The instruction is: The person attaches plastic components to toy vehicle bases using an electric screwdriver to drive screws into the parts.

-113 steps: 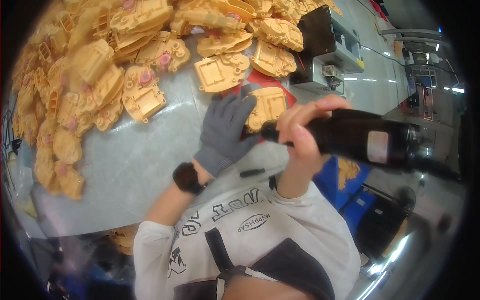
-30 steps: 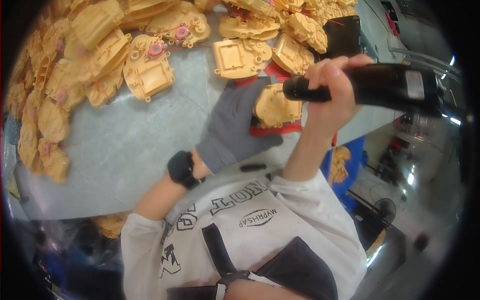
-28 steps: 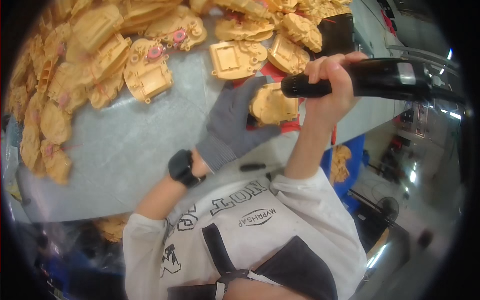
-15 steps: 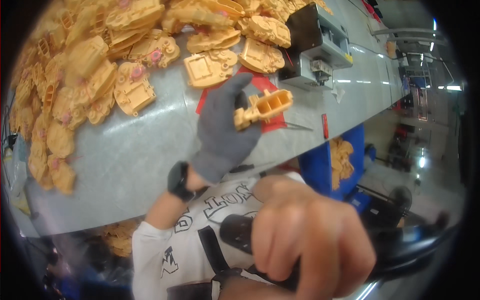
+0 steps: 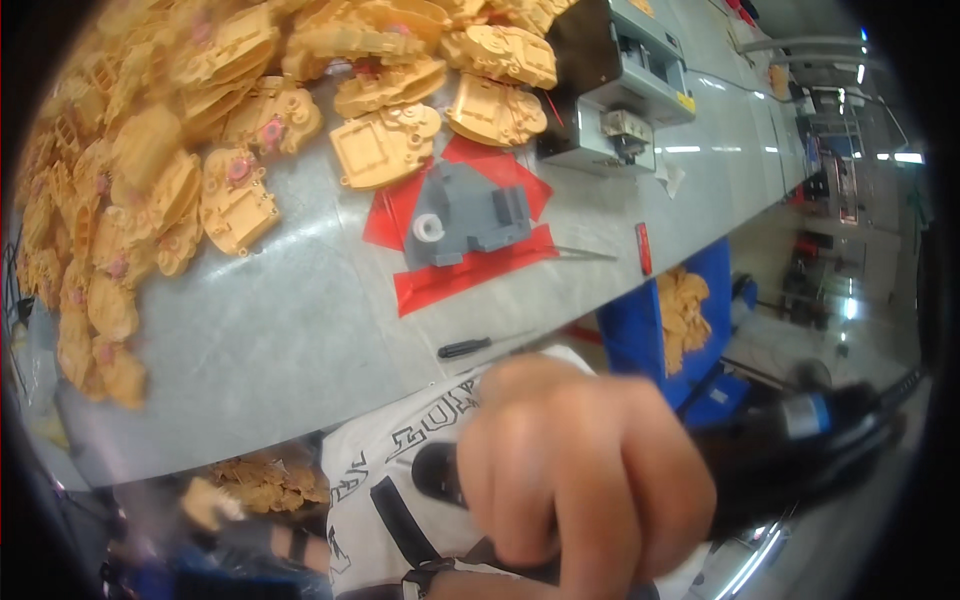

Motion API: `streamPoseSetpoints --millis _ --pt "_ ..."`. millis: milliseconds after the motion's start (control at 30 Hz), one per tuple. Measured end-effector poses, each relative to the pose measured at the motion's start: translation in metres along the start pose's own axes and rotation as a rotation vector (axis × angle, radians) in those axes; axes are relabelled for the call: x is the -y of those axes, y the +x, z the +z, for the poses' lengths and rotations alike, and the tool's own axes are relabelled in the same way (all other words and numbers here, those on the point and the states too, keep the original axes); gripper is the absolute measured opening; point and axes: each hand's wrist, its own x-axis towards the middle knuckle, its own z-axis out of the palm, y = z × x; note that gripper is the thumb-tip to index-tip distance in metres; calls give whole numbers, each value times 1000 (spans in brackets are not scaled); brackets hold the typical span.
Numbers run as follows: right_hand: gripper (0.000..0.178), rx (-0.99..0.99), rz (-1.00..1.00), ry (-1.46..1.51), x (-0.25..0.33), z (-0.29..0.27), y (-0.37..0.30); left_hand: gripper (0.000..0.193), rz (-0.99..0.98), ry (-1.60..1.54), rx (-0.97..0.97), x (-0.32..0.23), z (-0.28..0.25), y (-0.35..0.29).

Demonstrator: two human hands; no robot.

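Note:
My bare right hand [image 5: 590, 465] is closed in a fist around a black electric screwdriver [image 5: 770, 440], close in front of me. Its thick body runs out of the fist to the right, towards a cable. Low at the left, below the table edge, my gloved left hand [image 5: 243, 538] is blurred. A yellow plastic housing [image 5: 203, 503] is at its fingers, above a heap of similar yellow parts [image 5: 275, 483]. On the table lies a grey holding fixture [image 5: 470, 215] with a white ring, bare of any housing, on red tape [image 5: 440, 288].
Many yellow housings [image 5: 240, 205] are piled over the table's left and back. A black-and-grey machine [image 5: 625, 90] stands at the back right. Tweezers [image 5: 585, 254], a red tool [image 5: 643, 250] and a black-handled tool [image 5: 465, 348] lie nearer. A blue bin [image 5: 640, 325] holds yellow parts.
My left hand has moved from above the fixture down to the lower left, carrying the yellow housing. The fixture is now uncovered. My right hand has shifted slightly left with the screwdriver.

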Motion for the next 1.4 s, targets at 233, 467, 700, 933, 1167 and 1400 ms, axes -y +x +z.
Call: streamPoseSetpoints --millis 233,467,700,933,1167,1400 --pt "14 -133 -135 344 33 -25 -28 29 374 -1076 573 90 301 -58" --pt "19 -132 -141 239 58 -36 -33 28 557 -230 957 45 153 37" --pt "22 -67 -154 300 50 -23 -39 63 845 1068 1159 136 264 50" --pt "24 -35 -242 96 84 -6 -54 55 498 1169 1159 164 259 32" --pt "24 -168 -102 -67 90 -12 -56 46 541 1123 1086 162 255 37" --pt "19 -168 -70 -33 95 -15 -62 45 316 653 965 113 252 -8"
